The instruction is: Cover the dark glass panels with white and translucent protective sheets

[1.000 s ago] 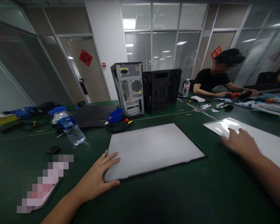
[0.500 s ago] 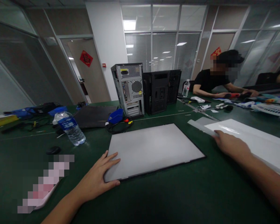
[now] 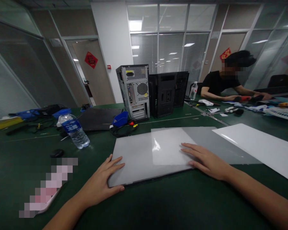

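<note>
A flat white panel with a thin black frame (image 3: pixel 133 156) lies on the green table in front of me. My left hand (image 3: pixel 102 179) rests on its left end, fingers spread on the surface and thumb along the front edge. A clear, glossy plastic sheet (image 3: pixel 220 143) overlaps the panel's right part and reaches out over the table. My right hand (image 3: pixel 206 161) lies on this sheet above the panel, its fingers stretched out. To the right, a larger white sheet (image 3: pixel 261 147) meets the clear sheet's far end.
Computer cases (image 3: pixel 136 92) stand behind the panel, beside a blue object (image 3: pixel 120 119) with a coiled cable. A water bottle (image 3: pixel 74 131), a black mouse (image 3: pixel 57 153) and a blurred pink item (image 3: pixel 48 191) are at left. Across the table, a person (image 3: pixel 220 84) works among scattered parts.
My right hand has moved left, from the sheets on the right onto the panel's right part. The clear sheet now overlaps the panel. My left hand stays in place.
</note>
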The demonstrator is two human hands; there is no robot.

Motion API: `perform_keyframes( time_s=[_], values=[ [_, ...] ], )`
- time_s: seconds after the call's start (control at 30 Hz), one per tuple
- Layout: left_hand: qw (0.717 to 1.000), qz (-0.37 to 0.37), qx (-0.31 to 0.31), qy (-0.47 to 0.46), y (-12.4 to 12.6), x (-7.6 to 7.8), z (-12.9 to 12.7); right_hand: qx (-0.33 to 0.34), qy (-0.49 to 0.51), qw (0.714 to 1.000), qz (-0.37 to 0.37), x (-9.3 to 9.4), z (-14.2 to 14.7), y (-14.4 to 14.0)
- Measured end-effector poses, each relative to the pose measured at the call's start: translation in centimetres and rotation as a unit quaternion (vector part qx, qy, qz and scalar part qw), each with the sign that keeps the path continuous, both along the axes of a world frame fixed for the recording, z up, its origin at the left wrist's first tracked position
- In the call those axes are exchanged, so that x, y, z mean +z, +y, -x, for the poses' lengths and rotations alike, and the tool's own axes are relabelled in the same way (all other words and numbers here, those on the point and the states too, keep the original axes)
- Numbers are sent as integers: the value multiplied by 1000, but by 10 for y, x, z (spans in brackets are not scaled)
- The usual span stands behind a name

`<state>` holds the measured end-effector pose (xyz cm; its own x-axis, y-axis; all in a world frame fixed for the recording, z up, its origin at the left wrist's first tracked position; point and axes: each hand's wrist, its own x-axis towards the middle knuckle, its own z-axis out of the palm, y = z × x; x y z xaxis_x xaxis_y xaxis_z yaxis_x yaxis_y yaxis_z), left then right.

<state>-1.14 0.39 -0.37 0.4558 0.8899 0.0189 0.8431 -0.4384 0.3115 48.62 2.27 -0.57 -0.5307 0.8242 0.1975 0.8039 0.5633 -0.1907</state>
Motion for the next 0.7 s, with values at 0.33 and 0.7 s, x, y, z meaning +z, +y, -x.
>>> perform_keyframes(
  time_s=[0.33,0.7],
  values=[
    [1000,-2,0,-4,1,-3,2,-341,-89,935,-29,-17,-75,25],
    [1000,2,1,8,-1,0,2,-322,-30,944,-56,5,-48,17]
  ],
)
